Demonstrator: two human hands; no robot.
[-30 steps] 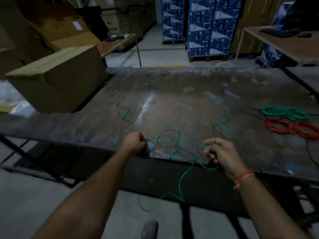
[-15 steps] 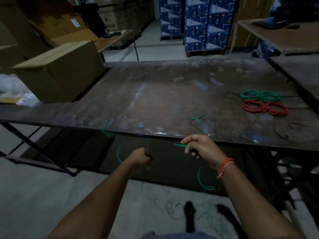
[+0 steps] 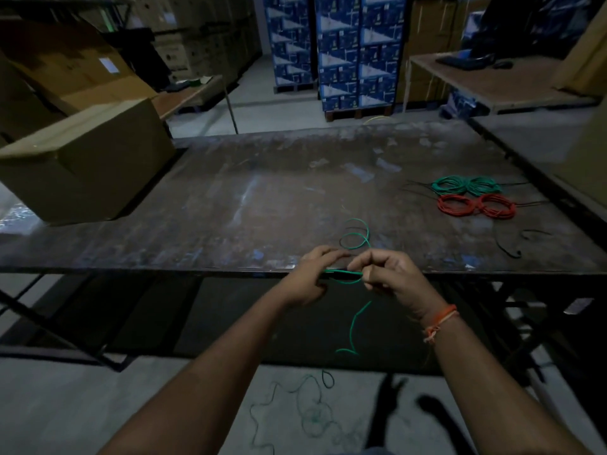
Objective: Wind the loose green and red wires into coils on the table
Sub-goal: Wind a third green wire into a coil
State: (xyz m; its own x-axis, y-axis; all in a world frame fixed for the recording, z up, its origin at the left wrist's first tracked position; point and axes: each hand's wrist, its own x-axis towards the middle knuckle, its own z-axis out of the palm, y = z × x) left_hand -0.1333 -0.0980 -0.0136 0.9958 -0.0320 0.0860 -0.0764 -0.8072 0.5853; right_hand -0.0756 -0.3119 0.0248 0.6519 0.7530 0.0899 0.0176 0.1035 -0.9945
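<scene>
A loose green wire (image 3: 356,239) loops on the dark table (image 3: 230,208) just beyond its front edge. It runs back between my hands and hangs down to the floor, where more of it lies tangled. My left hand (image 3: 310,277) and my right hand (image 3: 387,274) are close together at the table's front edge, both pinching a short stretch of this wire. At the table's right side lie wound green coils (image 3: 466,185) and, in front of them, wound red coils (image 3: 476,206).
A large cardboard box (image 3: 82,159) stands on the table's left end. Thin black wires (image 3: 509,247) lie near the coils at the right. Another table (image 3: 492,83) stands at the back right, and stacked blue cartons (image 3: 338,50) stand behind.
My left hand has come up from below the table edge to meet my right hand. Both now hold the green wire between them, and most of the wire has slid off the table to the floor.
</scene>
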